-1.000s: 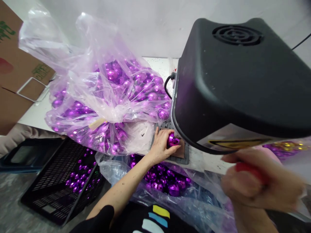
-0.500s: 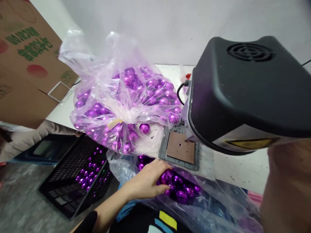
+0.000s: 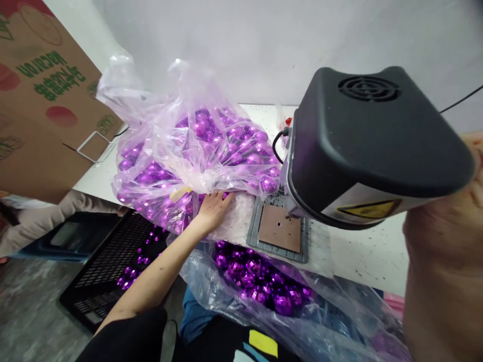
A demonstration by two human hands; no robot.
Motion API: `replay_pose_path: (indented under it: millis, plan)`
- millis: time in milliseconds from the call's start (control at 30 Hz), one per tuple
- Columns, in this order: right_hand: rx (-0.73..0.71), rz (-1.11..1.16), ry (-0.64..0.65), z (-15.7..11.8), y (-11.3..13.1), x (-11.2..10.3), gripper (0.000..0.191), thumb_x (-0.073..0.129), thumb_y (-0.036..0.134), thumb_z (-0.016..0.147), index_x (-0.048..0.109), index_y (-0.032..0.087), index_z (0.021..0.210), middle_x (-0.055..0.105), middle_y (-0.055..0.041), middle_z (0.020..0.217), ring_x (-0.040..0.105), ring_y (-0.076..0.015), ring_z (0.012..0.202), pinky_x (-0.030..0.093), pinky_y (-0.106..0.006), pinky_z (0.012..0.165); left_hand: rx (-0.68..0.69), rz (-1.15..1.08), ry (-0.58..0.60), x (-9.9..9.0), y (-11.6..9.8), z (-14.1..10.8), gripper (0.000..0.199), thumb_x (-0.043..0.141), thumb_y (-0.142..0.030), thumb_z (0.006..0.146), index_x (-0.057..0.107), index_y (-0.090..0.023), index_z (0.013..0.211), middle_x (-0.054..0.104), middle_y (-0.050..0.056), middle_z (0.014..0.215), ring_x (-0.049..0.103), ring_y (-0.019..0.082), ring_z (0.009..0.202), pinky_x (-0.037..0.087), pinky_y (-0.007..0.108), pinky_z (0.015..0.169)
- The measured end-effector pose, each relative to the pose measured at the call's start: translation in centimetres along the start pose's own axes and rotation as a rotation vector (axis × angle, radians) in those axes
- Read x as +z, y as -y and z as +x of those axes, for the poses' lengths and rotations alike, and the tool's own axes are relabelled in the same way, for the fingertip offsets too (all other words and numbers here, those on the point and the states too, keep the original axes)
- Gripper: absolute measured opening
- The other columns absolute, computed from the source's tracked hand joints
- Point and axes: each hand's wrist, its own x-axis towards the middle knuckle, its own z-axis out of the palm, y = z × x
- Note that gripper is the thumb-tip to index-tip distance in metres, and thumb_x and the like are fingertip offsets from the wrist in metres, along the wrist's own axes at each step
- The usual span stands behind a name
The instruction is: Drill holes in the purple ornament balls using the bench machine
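Just left of the frame's centre, reaching palm-down with the left hand (image 3: 214, 211) by the tied bag's (image 3: 162, 146) lower edge, left of the brown plate (image 3: 279, 235), bending the fingers loosely over a purple ball (image 3: 225, 195), mostly hiding it; not showing whether gripping or merely touching it. At the right edge, extending the right hand (image 3: 477, 171) behind the black machine (image 3: 377, 136), concealing any grip.

R hand (image 3: 474, 173) partly hid. by mach. (image 3: 377, 136) | ball (image 3: 225, 195) mostly hid. by L hand (image 3: 213, 211)
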Motion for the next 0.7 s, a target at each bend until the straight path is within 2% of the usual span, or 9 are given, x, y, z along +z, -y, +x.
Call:
replay_pose_path:
  millis: [67, 167, 267, 333, 400, 500, 633, 700]
  plan:
    - [0.018, -0.021, -0.001, 0.1, 1.0, 0.1, 0.045, 0.047, 0.053, 0.098, 0.065, 0.012, 0.093, 0.046, 0.0023, 0.062, 0.044, -0.0014, 0.055, 0.030, -0.022, 0.057, -0.046, -0.040, 0.062, -0.2, 0.8, 0.9, 0.050, 0.053, -0.001, 0.085, 0.062, -0.016, 0.131, 0.068, 0.018, 0.122, 0.062, 0.035, 0.118, 0.048, 0.052, 0.102]
    - [-0.011, -0.040, -0.028, 0.4, 1.7, 0.2, 0.057, 0.043, 0.064, 0.096, 0.062, 0.011, 0.087, 0.046, 0.0020, 0.063, 0.044, -0.0017, 0.058, 0.029, -0.021, 0.055, -0.154, -0.308, -0.018, -1.5, 0.7, 0.3, 0.034, 0.065, -0.016, 0.086, 0.067, -0.016, 0.120, 0.071, 0.013, 0.113, 0.066, 0.032, 0.109, 0.051, 0.047, 0.097]
    - [-0.006, -0.004, -0.020, 0.5, 1.8, 0.3, 0.061, 0.041, 0.068, 0.095, 0.060, 0.012, 0.084, 0.045, 0.0032, 0.060, 0.043, -0.0017, 0.055, 0.030, -0.020, 0.054, -0.224, -0.872, -0.126, -3.1, -0.5, -1.8, 0.035, 0.068, -0.038, 0.089, 0.067, -0.019, 0.119, 0.072, 0.009, 0.108, 0.069, 0.026, 0.098, 0.055, 0.038, 0.086]
    - [0.013, 0.025, -0.006, 0.5, 1.8, 0.4, 0.062, 0.041, 0.070, 0.094, 0.059, 0.012, 0.084, 0.043, 0.0037, 0.058, 0.042, -0.0021, 0.054, 0.029, -0.020, 0.052, -0.250, -1.257, -0.085, -3.6, -1.6, -3.3, 0.042, 0.067, -0.044, 0.090, 0.064, -0.020, 0.125, 0.071, 0.009, 0.110, 0.070, 0.022, 0.090, 0.056, 0.032, 0.077]
    - [0.028, 0.032, -0.011, 0.5, 1.9, 0.5, 0.062, 0.041, 0.071, 0.093, 0.059, 0.012, 0.085, 0.043, 0.0035, 0.059, 0.042, -0.0028, 0.053, 0.029, -0.021, 0.051, -0.258, -1.508, 0.027, -3.3, -2.9, -4.5, 0.052, 0.070, -0.045, 0.088, 0.059, -0.022, 0.133, 0.068, 0.009, 0.114, 0.070, 0.020, 0.086, 0.056, 0.030, 0.072]
    - [0.041, 0.032, -0.021, 0.4, 1.9, 0.6, 0.063, 0.041, 0.072, 0.093, 0.059, 0.012, 0.086, 0.043, 0.0031, 0.060, 0.041, -0.0032, 0.053, 0.028, -0.022, 0.051, -0.247, -1.623, 0.154, -1.8, -5.0, -5.1, 0.064, 0.082, -0.038, 0.078, 0.056, -0.024, 0.135, 0.066, 0.006, 0.112, 0.068, 0.016, 0.083, 0.053, 0.026, 0.072]
    - [0.049, 0.066, 0.022, 0.4, 1.9, 0.3, 0.061, 0.041, 0.071, 0.093, 0.057, 0.012, 0.086, 0.041, 0.0044, 0.060, 0.040, -0.0020, 0.052, 0.030, -0.021, 0.051, -0.249, -1.571, 0.143, 0.6, -7.5, -4.2, 0.069, 0.087, -0.035, 0.071, 0.054, -0.023, 0.130, 0.064, 0.000, 0.099, 0.060, 0.012, 0.077, 0.049, 0.023, 0.067]
    - [0.050, 0.088, 0.043, 0.4, 1.9, 0.3, 0.059, 0.042, 0.069, 0.094, 0.055, 0.013, 0.085, 0.040, 0.0049, 0.060, 0.039, -0.0016, 0.052, 0.031, -0.020, 0.051, -0.244, -1.491, 0.096, 1.4, -8.4, -3.5, 0.067, 0.087, -0.036, 0.070, 0.055, -0.021, 0.127, 0.065, 0.001, 0.098, 0.061, 0.014, 0.082, 0.050, 0.026, 0.073]
